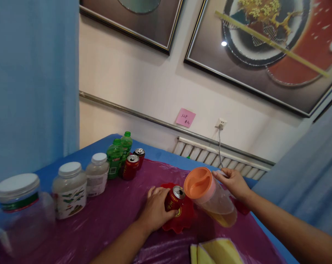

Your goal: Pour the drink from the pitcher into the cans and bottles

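Yellow cloth (219,253): lay folded on the purple sheet (108,227), nearer than both hands and between the forearms.
Left hand (154,211): was curled around the red can (174,200), thumb across its near side, the can's top showing above the grip.
Red mat (188,217): spread scalloped around the can, beside the left hand's fingers.
Right hand (234,183): was clasping the handle of the clear pitcher (217,207), which slanted from it toward the left hand.
Orange lid (197,183): sat on the pitcher, just beside the can's rim; contact could not be told. Amber liquid lay low inside.
White-lidded jars (71,194): three stood in a row left of the left hand.
Green bottles (115,159): two stood beyond those, farther than the left hand.
Other cans (131,168): two stood just right of the bottles.
Pink note (185,117): hung on the wall beyond both hands.
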The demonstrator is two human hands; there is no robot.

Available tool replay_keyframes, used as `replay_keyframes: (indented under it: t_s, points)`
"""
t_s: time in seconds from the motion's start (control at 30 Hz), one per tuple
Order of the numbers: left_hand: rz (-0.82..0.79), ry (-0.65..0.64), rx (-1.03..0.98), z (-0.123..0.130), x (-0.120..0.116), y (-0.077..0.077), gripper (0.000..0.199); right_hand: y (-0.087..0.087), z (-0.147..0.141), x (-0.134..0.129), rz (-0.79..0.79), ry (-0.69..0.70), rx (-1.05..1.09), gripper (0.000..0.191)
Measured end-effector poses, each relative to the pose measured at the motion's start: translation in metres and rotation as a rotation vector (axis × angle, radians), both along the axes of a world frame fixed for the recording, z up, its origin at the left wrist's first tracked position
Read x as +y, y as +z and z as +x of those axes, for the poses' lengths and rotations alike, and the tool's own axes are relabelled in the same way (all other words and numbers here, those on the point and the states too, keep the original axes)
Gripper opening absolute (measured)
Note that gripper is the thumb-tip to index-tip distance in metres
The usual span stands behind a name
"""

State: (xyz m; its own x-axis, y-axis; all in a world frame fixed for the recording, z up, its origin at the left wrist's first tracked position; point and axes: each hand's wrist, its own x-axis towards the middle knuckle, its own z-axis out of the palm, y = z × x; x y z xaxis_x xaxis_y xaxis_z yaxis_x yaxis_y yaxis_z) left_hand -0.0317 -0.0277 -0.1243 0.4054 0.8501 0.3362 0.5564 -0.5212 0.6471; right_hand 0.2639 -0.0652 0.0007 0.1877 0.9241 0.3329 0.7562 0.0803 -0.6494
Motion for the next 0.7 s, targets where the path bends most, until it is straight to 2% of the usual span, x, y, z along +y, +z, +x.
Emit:
replay_keyframes:
  t_s: [0.7]
  points:
    - [-0.004,0.000,-0.004,-0.0002,-0.0023,0.0042,0.057,0.0034,-0.0047,-0.0006,0.029,0.012,-0.007,0.059]
